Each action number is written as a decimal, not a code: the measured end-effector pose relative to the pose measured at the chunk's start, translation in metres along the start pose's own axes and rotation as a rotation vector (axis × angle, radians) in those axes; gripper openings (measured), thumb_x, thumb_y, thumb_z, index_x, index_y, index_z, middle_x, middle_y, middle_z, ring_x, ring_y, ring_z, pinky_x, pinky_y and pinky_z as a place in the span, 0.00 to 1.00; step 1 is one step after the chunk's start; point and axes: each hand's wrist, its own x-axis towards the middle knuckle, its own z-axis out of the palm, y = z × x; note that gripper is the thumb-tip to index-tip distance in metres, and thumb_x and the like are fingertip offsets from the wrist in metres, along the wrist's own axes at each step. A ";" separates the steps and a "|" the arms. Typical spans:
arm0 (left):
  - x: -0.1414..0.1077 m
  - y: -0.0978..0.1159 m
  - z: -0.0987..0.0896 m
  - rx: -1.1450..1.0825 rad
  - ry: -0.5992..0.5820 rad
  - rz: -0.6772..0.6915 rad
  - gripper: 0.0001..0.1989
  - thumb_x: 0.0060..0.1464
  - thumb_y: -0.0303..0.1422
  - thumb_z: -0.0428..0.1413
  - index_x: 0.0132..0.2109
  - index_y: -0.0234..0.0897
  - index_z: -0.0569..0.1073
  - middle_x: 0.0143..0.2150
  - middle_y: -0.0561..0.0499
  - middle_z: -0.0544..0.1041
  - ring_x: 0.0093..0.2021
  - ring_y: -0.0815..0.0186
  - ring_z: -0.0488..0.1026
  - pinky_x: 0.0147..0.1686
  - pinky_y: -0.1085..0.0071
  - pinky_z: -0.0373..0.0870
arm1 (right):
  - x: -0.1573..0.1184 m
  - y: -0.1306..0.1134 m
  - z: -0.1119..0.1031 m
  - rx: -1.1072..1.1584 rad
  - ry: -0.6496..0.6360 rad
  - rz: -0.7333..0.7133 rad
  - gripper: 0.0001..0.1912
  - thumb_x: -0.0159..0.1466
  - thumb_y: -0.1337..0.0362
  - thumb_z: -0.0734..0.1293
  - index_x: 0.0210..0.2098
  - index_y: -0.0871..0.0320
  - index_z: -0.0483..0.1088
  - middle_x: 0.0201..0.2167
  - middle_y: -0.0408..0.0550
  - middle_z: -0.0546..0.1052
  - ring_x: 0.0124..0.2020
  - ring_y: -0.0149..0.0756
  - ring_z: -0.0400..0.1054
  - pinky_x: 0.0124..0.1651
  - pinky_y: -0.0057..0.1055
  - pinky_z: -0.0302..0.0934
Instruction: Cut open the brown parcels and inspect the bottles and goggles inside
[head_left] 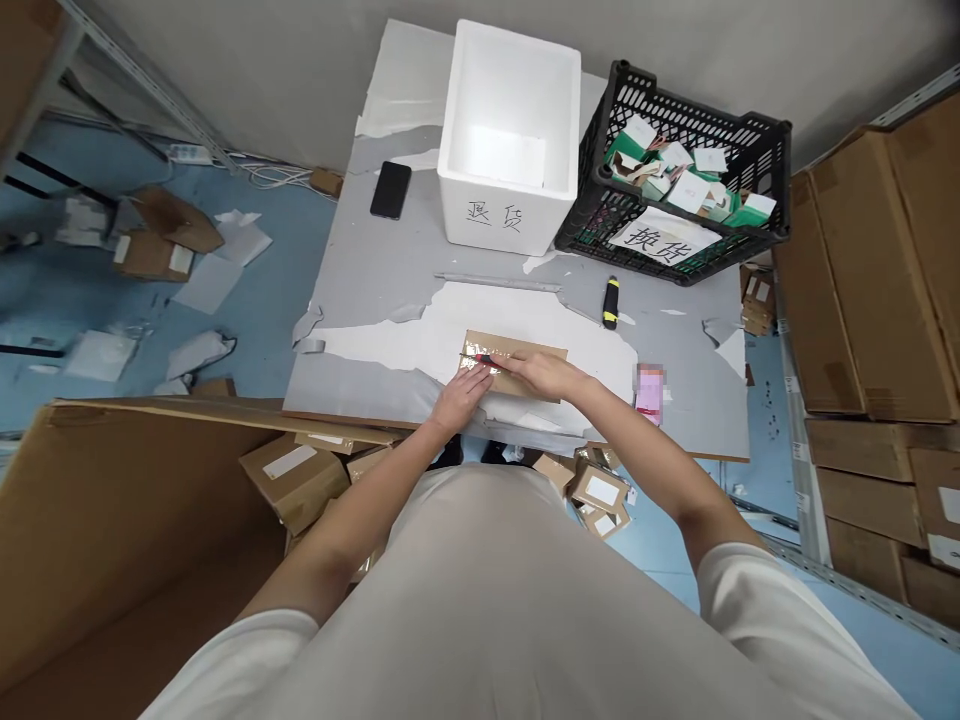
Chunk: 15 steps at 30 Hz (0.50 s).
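Taped cardboard box [513, 383] set flat on worktop [358, 272], near front edge. Likely light, stiff-walled, slick on tape; best gripped by short ends. Left hand [461, 397] loosely spread, laid on box, nothing grasped. Red-black box cutter [482, 358] clasped in right hand [546, 372].

The light is bright and even, and it seems to come from above. Small glare shines on the carton [516, 384]; the large box [150, 520] is dim inside. The edges look stretched, and coarse pixels blur the pink packet [649, 402].
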 end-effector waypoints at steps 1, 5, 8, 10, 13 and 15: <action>0.000 -0.001 0.000 -0.003 -0.003 0.003 0.19 0.64 0.26 0.42 0.56 0.34 0.69 0.56 0.39 0.73 0.63 0.58 0.63 0.59 0.51 0.64 | 0.000 0.000 -0.001 -0.025 -0.010 0.003 0.31 0.67 0.69 0.57 0.68 0.47 0.49 0.51 0.50 0.73 0.45 0.39 0.71 0.46 0.32 0.63; 0.002 -0.003 -0.001 -0.018 -0.023 -0.013 0.18 0.64 0.26 0.42 0.56 0.34 0.70 0.56 0.39 0.73 0.63 0.59 0.63 0.60 0.52 0.63 | 0.001 -0.004 -0.005 -0.132 -0.059 0.026 0.32 0.67 0.71 0.56 0.68 0.46 0.47 0.49 0.51 0.74 0.39 0.39 0.73 0.40 0.31 0.62; 0.001 -0.005 -0.002 -0.014 -0.056 -0.023 0.19 0.64 0.27 0.41 0.56 0.34 0.70 0.57 0.40 0.73 0.63 0.59 0.63 0.60 0.52 0.63 | 0.003 -0.006 -0.011 -0.177 -0.085 0.025 0.32 0.67 0.71 0.55 0.68 0.45 0.48 0.49 0.52 0.74 0.37 0.39 0.73 0.37 0.30 0.60; 0.001 -0.006 -0.002 -0.014 -0.079 -0.027 0.19 0.64 0.27 0.41 0.56 0.35 0.70 0.57 0.40 0.73 0.63 0.59 0.63 0.60 0.52 0.63 | 0.003 -0.007 -0.016 -0.194 -0.113 0.038 0.32 0.67 0.72 0.54 0.68 0.45 0.49 0.48 0.51 0.74 0.37 0.38 0.73 0.36 0.30 0.60; 0.001 -0.008 -0.002 -0.019 -0.099 -0.034 0.19 0.64 0.27 0.41 0.55 0.36 0.71 0.57 0.41 0.73 0.63 0.60 0.64 0.60 0.53 0.64 | -0.002 -0.008 -0.026 -0.223 -0.186 0.115 0.31 0.66 0.72 0.54 0.66 0.43 0.52 0.47 0.52 0.75 0.37 0.40 0.73 0.36 0.31 0.59; 0.002 -0.009 -0.002 -0.024 -0.096 -0.044 0.19 0.65 0.29 0.41 0.55 0.36 0.71 0.57 0.41 0.73 0.62 0.60 0.65 0.60 0.53 0.64 | -0.014 -0.006 -0.033 -0.238 -0.233 0.160 0.33 0.65 0.74 0.54 0.66 0.43 0.53 0.46 0.53 0.75 0.37 0.41 0.73 0.35 0.32 0.59</action>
